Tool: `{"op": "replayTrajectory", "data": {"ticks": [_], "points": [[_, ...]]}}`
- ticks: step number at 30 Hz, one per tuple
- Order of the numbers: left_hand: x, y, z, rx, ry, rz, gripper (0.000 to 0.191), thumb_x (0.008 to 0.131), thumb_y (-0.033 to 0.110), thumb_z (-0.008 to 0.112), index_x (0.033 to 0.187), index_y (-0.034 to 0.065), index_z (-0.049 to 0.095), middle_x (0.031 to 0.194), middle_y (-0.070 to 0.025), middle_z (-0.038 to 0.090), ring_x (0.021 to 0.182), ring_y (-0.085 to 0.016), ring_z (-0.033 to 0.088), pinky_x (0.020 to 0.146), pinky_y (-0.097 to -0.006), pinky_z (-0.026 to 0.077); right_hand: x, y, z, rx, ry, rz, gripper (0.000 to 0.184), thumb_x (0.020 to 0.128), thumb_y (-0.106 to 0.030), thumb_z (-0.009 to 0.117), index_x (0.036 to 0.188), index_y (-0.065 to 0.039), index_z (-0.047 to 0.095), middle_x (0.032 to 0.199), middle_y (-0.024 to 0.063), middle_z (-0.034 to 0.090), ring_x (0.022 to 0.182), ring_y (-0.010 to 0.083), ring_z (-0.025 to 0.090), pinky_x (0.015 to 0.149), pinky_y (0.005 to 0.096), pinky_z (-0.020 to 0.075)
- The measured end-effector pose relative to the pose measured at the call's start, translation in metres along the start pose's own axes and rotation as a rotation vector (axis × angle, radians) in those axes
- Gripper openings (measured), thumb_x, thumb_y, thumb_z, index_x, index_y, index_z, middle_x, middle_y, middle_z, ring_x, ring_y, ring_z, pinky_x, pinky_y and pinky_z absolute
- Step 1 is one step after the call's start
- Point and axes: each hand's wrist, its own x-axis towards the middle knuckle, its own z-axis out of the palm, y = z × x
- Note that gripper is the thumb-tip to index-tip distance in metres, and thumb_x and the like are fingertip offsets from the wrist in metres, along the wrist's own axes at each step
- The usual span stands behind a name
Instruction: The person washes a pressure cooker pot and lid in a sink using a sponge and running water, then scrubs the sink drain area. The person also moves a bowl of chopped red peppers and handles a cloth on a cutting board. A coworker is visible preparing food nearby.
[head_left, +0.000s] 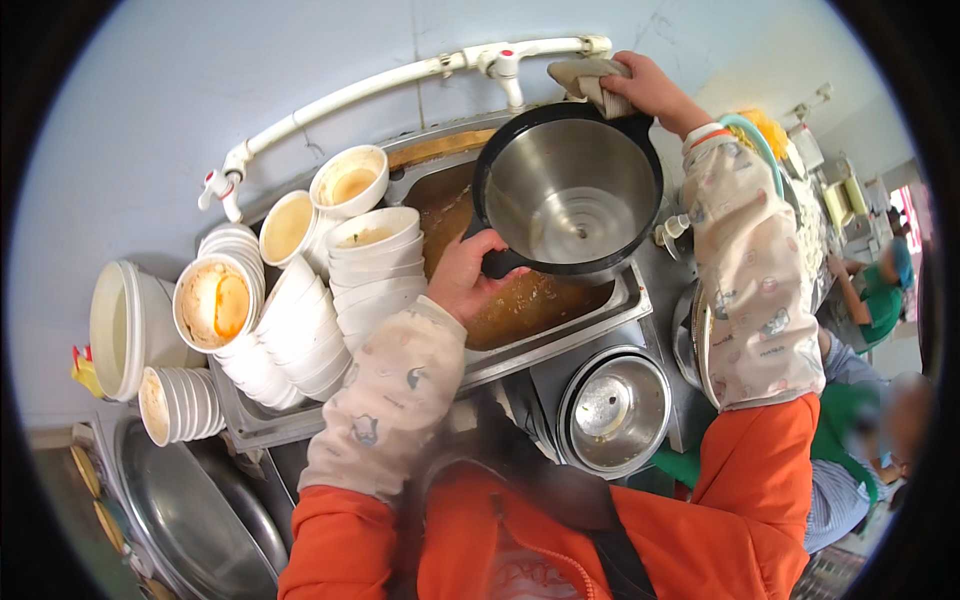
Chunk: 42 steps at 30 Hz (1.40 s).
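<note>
A deep stainless steel pot (577, 180) with a black rim and black handles is held over a sink basin (555, 330) of brown, murky water. My left hand (476, 274) grips its lower-left handle. At the upper right, my right hand (649, 86) holds a folded beige cloth (592, 79) against the rim by the other handle. A little clear liquid seems to lie in the bottom of the pot. Both forearms wear patterned sleeve covers. Left of the water, stacks of used white bowls (379, 277) stand close to my left hand; some bowls contain brown or orange residue.
White pipes with taps (508, 71) run along the wall. Nested metal bowls (619, 412) stand below the sink's front edge. A white bucket (120, 330) is at the far left, above large metal basins (187, 510). Other people in green (881, 304) are at the right.
</note>
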Motion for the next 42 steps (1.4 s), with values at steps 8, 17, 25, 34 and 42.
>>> {"op": "replayTrajectory", "data": {"ticks": [8,17,25,34,42], "points": [[-0.004,0.040,0.001,-0.328,0.241,-0.513,0.016,0.086,0.006,0.057,0.097,-0.0037,0.051,0.091,-0.0184,0.060,0.077,-0.037,0.067,0.064,-0.0341,0.063,-0.074,-0.020,0.016,0.016,0.183,-0.243,0.032,0.084,-0.017,0.064,0.112,-0.004,0.057,0.093,0.0187,0.065,0.088,0.0349,0.062,0.078,0.0388,0.0496],[0.050,0.091,0.000,-0.241,0.219,-0.510,0.012,0.088,0.009,0.059,0.093,0.0000,0.052,0.085,-0.0118,0.059,0.069,-0.026,0.066,0.070,-0.0377,0.063,-0.115,0.103,0.015,-0.520,0.316,0.206,0.047,0.081,-0.033,0.065,0.117,-0.003,0.056,0.100,0.0220,0.065,0.096,0.0357,0.064,0.083,0.0446,0.0511],[0.081,0.123,-0.003,-0.276,0.273,-0.426,0.018,0.088,0.007,0.061,0.095,-0.0085,0.053,0.092,-0.0176,0.060,0.082,-0.031,0.066,0.074,-0.0355,0.062,-0.142,0.052,0.147,-0.056,-0.678,-0.414,0.015,0.080,-0.010,0.060,0.091,-0.001,0.066,0.088,0.0213,0.065,0.086,0.0396,0.062,0.077,0.0450,0.0500],[0.092,0.111,-0.001,-0.312,0.287,-0.397,0.019,0.088,0.006,0.060,0.097,-0.0094,0.052,0.094,-0.0184,0.060,0.077,-0.030,0.065,0.075,-0.0382,0.062,-0.119,0.092,0.359,-0.461,-0.610,-0.059,0.044,0.088,-0.028,0.060,0.126,-0.007,0.057,0.117,0.0170,0.064,0.104,0.0375,0.063,0.087,0.0438,0.0514],[0.089,0.105,0.004,-0.282,0.279,-0.432,0.018,0.089,0.006,0.059,0.099,-0.0061,0.052,0.097,-0.0166,0.059,0.079,-0.028,0.064,0.077,-0.0405,0.062,-0.104,0.109,0.379,-0.475,-0.497,-0.005,0.043,0.088,-0.034,0.060,0.122,-0.008,0.061,0.112,0.0152,0.067,0.102,0.0360,0.064,0.085,0.0433,0.0519]]}}
